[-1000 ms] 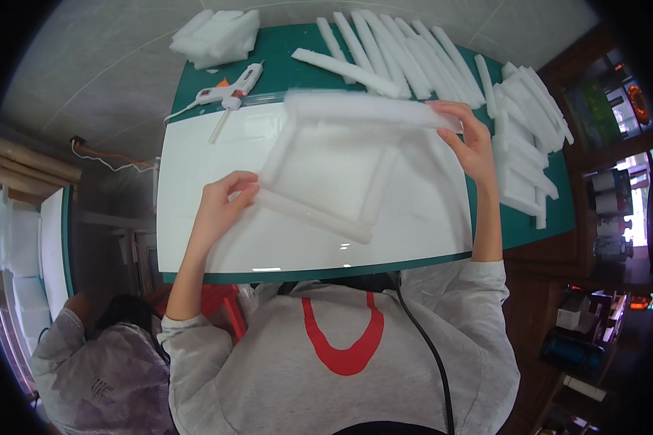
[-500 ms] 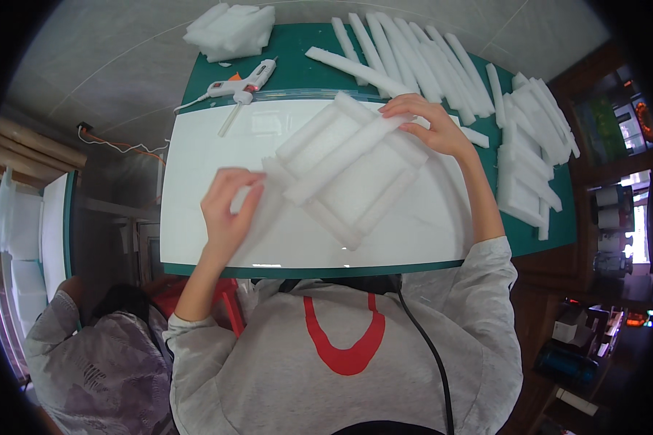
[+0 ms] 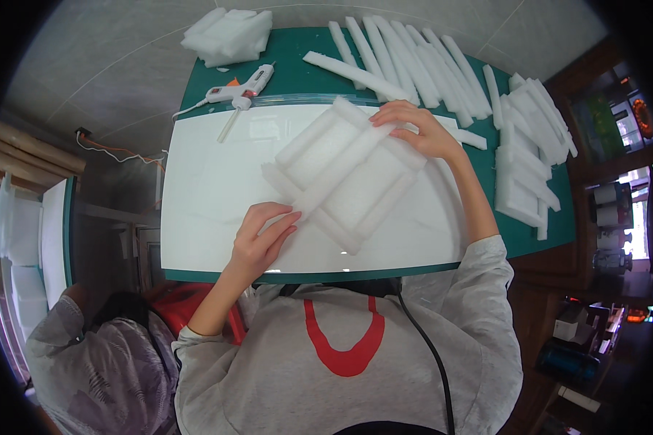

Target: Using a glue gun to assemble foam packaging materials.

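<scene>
Movement: the left hand (image 3: pixel 265 232), clear of the foam half a second ago, is now meeting the near-left end of a white foam crossbar (image 3: pixel 337 172); the right hand (image 3: pixel 417 129) is keeping nearly the same place at its far-right end.

Table, green-topped (image 3: pixel 290 43): extending under everything, its near edge running just in front of the person.

Work board, glossy white (image 3: pixel 210 196): covering the table's near part, leaving open room left of the foam and a narrower margin toward the near edge.

Foam strips, loose row (image 3: pixel 406 65): lying fanned along the far side, beyond the right hand.

Foam slabs, heaped (image 3: pixel 522 156): occupying the right end, well apart from the hands.

Foam tray, raised-rimmed (image 3: pixel 364 187): resting askew on the board, between the hands.

Crossbar: spanning the tray, its long axis running from near left to far right, a hand standing at each end, neither clearly nearer. The right hand is grasping its end between thumb and fingers; the left fingertips are touching, though whether they are pinching cannot be told. Bare bays are flanking it on both sides.

Glue gun, white (image 3: pixel 228 93): lying beyond the board's far-left corner, out of the hands' way.
</scene>
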A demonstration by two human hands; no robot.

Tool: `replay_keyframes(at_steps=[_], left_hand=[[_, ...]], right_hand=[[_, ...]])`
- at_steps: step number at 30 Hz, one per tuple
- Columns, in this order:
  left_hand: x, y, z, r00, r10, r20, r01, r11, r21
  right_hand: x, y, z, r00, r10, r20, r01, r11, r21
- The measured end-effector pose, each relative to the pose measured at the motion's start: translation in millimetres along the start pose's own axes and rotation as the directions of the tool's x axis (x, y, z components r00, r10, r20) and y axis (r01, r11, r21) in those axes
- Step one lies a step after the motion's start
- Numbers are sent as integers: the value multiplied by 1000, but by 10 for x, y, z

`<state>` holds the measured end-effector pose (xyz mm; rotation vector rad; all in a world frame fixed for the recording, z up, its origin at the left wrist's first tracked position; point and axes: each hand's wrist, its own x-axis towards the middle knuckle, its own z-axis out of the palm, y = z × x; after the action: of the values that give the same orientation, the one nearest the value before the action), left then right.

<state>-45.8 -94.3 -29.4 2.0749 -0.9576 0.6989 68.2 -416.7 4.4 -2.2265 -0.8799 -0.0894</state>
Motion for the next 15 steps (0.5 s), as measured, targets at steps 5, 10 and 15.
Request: replay_keyframes(at_steps=[5, 10, 15], left_hand=[[7, 10, 20, 1000, 12, -6, -12, 1000, -1], [15, 13, 48, 1000, 22, -5, -22, 1000, -7], [39, 41, 51, 998, 43, 35, -43, 999, 7]], right_hand=[[-2, 33, 4, 1000, 8, 6, -8, 1000, -11], [-33, 92, 14, 999, 32, -7, -32, 999, -12], [-17, 69, -1, 1000, 19, 7, -19, 1000, -10]])
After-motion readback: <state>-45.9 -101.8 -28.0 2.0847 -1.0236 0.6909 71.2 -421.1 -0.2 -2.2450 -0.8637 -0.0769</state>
